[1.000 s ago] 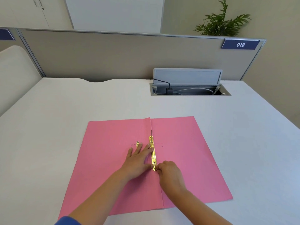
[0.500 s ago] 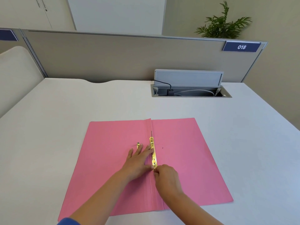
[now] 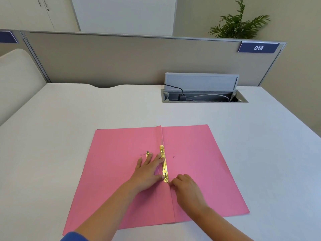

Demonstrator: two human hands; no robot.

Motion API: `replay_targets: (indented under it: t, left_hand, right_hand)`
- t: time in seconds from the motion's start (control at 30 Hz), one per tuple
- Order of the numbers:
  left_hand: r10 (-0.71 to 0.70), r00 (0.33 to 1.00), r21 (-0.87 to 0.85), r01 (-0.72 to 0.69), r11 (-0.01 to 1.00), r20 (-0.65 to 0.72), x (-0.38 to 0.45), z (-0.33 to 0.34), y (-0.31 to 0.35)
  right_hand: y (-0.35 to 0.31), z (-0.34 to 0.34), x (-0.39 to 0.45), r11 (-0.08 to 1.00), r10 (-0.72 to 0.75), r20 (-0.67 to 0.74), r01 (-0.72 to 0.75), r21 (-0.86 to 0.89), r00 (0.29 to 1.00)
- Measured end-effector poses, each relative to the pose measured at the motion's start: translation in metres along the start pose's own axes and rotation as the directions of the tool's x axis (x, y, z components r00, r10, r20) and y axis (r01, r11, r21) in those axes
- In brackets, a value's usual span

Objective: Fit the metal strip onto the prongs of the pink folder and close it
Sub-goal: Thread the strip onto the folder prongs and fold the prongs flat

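One pink folder [image 3: 199,171], one metal strip [image 3: 164,162], two hands [image 3: 147,173]

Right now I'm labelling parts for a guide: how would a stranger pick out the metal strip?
Find the open pink folder on the white desk. Along its centre crease, between the left hand and right hand, lies the metal strip: long, narrow, shiny gold, unlike the tiny loose gold piece further left.

The folder [image 3: 199,171] is plain pink, its metal strip [image 3: 164,164] shiny gold. The table [image 3: 69,119] is white, the partition [image 3: 121,61] beige-grey, its label [image 3: 258,48] navy with white digits, the sleeve [image 3: 74,237] blue.
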State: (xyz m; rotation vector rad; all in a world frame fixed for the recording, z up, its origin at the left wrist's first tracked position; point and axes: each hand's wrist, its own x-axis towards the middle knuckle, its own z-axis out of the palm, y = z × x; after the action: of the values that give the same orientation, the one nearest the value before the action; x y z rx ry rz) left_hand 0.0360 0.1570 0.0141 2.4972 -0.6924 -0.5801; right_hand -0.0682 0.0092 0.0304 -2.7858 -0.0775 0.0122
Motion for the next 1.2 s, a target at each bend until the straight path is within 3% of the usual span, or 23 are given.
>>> replay_targets:
  t: [0.2, 0.43, 0.6, 0.93, 1.2]
  left_hand:
    - [-0.009, 1.000, 0.014, 0.009, 1.000, 0.022, -0.001, -0.003, 0.002]
    - [-0.047, 0.997, 0.081, 0.042, 0.996, 0.064, -0.001, -0.008, 0.010]
    - [-0.063, 0.993, 0.169, 0.046, 0.985, 0.097, -0.004, -0.015, 0.021]
    - [-0.140, 0.981, 0.437, 0.066, 0.897, 0.137, -0.007, -0.022, 0.044]
    - [-0.170, 0.966, 0.408, 0.078, 0.910, 0.194, -0.005, -0.030, 0.048]
  right_hand:
    - [0.002, -0.027, 0.023, 0.906, 0.199, 0.192, -0.255, 0.339, 0.961]
    - [0.017, -0.037, 0.083, 0.673, 0.304, 0.215, -0.369, 0.641, 0.928]
    - [0.017, -0.038, 0.115, 0.674, 0.234, 0.207, -0.312, 0.669, 0.950]
    - [0.016, -0.031, 0.138, 0.870, 0.126, 0.171, -0.192, 0.455, 0.977]
    - [0.018, -0.033, 0.148, 0.895, 0.115, 0.136, -0.162, 0.416, 0.984]
